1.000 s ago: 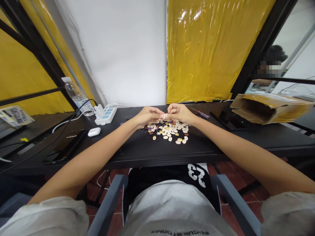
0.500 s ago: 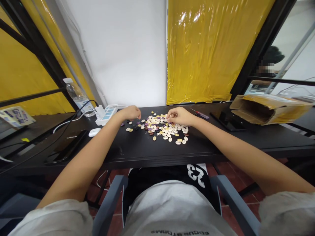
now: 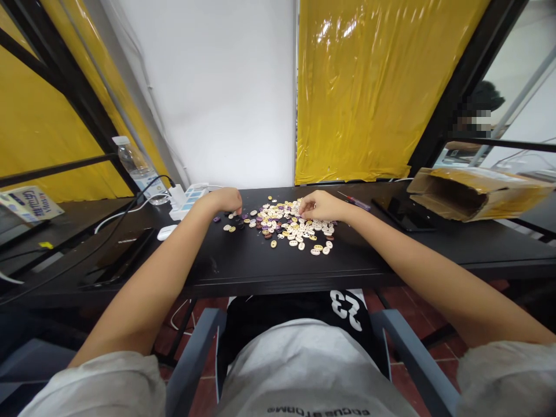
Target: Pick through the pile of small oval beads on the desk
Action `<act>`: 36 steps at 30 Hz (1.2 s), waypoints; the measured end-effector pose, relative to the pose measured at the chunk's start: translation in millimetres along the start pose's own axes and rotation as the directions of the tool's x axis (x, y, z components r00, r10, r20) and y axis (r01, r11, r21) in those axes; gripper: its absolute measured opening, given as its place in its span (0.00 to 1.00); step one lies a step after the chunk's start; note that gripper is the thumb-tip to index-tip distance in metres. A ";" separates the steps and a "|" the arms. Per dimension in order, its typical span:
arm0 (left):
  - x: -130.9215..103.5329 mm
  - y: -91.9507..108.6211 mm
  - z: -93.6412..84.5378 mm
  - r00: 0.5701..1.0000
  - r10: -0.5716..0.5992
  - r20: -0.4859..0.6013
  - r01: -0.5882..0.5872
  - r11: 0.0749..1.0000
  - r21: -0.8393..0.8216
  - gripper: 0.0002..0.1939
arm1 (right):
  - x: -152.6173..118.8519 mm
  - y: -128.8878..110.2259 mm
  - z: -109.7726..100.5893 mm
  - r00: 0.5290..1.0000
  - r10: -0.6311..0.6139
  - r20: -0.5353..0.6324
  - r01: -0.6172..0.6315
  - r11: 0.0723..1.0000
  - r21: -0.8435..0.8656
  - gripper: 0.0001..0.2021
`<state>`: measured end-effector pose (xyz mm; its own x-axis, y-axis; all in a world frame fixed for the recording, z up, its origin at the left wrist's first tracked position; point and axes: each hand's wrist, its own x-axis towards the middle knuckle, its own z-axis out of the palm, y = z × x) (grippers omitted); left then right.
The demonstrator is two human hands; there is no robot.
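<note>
Hands (image 3: 228,201) (image 3: 320,206) have scattered buttons (image 3: 293,230) between and below them.

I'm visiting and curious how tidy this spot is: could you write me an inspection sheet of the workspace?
Surface: black table, no spill seen.
Job's things: small oval pieces, mostly cream, some yellow, purple and brown, heaped centrally; fewer at left.
Clutter: bottle, white case, screwdriver, open cardboard box, dark flat devices left and right.
Hands: left hand at the left group, right hand at the heap; whether either grips anything is unclear.
Cables: black cable and white cable at left, near a power strip.
Surroundings: white wall, yellow sheeting; a person beyond, at right.
</note>
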<state>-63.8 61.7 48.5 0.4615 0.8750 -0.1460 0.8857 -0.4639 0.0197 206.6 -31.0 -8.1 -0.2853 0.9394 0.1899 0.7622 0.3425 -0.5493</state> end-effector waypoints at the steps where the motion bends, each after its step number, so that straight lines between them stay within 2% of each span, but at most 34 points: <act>1: 1.2 -0.6 1.2 1.000 0.002 -0.028 -0.002 1.000 0.001 0.11 | -0.3 -1.1 -0.1 1.000 0.008 0.000 -0.008 1.000 0.002 0.08; 4: 6.1 -1.0 7.9 0.986 0.041 -0.163 -0.047 0.998 -0.033 0.13 | -0.1 -2.2 0.9 1.000 0.004 -0.003 -0.004 1.000 -0.025 0.11; 7: 9.4 6.4 17.8 0.935 0.212 -0.284 -0.244 0.966 -0.082 0.14 | 1.2 -0.7 2.9 1.000 -0.024 -0.016 0.023 0.998 -0.066 0.14; 10: 8.5 26.0 29.6 0.822 0.430 -0.374 -0.499 0.860 -0.109 0.15 | 1.8 0.9 3.4 0.999 -0.031 -0.021 0.030 0.997 -0.072 0.16; 12: 6.2 42.5 38.5 0.738 0.537 -0.410 -0.625 0.773 -0.113 0.14 | 1.2 1.2 2.3 1.000 -0.025 -0.014 0.024 0.998 -0.065 0.17; 14: 4.4 57.3 47.4 0.666 0.606 -0.436 -0.701 0.707 -0.088 0.15 | 0.4 1.0 0.6 1.000 -0.013 -0.007 0.013 0.998 -0.055 0.17; 17: 4.1 70.3 58.0 0.603 0.677 -0.422 -0.755 0.655 -0.027 0.14 | 0.4 1.5 -0.4 1.000 -0.002 0.002 0.002 0.999 -0.045 0.17; 19: 4.9 73.1 62.0 0.589 0.691 -0.419 -0.764 0.645 -0.010 0.13 | 1.7 2.9 0.7 1.000 -0.028 -0.013 0.027 0.997 -0.069 0.17; 22: 5.8 73.8 64.6 0.594 0.683 -0.425 -0.759 0.651 -0.014 0.12 | 4.4 5.3 4.0 0.996 -0.074 -0.050 0.069 0.992 -0.103 0.16; 27: 6.0 75.9 67.1 0.600 0.664 -0.445 -0.751 0.659 -0.030 0.10 | 6.1 7.4 7.7 0.991 -0.123 -0.051 0.119 0.991 -0.064 0.14; 31: 6.4 77.7 68.7 0.602 0.651 -0.463 -0.750 0.660 -0.048 0.10 | 5.0 6.0 7.8 0.993 -0.093 -0.078 0.089 0.994 -0.061 0.11; 36: 7.9 78.2 69.1 0.635 0.616 -0.467 -0.716 0.696 -0.056 0.12 | 4.5 1.9 6.6 0.985 -0.079 -0.157 0.069 0.995 -0.069 0.13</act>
<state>5.6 22.8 -19.4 0.8617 0.3344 0.3816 0.2883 -0.9416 0.1741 203.0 -26.2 -13.7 -0.2499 0.8998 0.3576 0.7791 0.4062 -0.4775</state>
